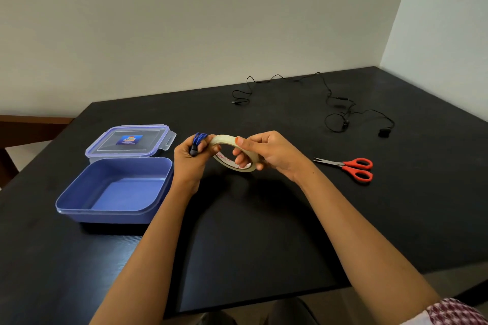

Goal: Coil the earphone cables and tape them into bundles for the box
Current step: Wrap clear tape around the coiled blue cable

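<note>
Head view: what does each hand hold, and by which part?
The left hand grips the coiled blue earphone cable around its middle; the right hand holds the tape roll, fingers through its hole.

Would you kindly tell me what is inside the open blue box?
Only the bare floor and walls of the blue box show; no bundle lies there. Its near rim hides a strip of floor at the front.

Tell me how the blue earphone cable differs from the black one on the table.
The blue cable is gathered into a tight bunch; the black cable sprawls in loose loops. The blue cable is gripped in the left hand above the table; the black cable lies untouched on the table's far side. Both are thin earphone cables, and both are outside the open box.
</note>
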